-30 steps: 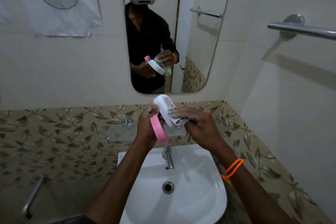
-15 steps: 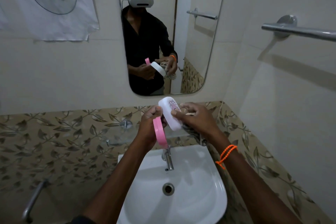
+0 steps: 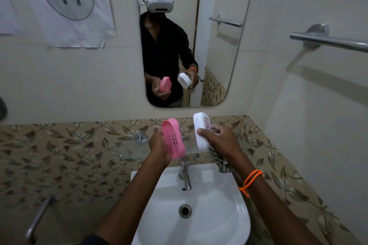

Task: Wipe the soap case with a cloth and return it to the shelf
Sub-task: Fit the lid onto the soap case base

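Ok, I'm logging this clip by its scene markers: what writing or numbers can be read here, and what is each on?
"11": inside a drawn circle on the white paper sheet stuck to the wall, left of the mirror.
White soap case lid, gripped by the right hand along with the striped cloth: a pinkish print, too blurred to read.
Pink soap case tray in the left hand: no text visible.

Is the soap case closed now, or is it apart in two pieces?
Apart: left hand holds the pink tray, right hand holds the white cover.
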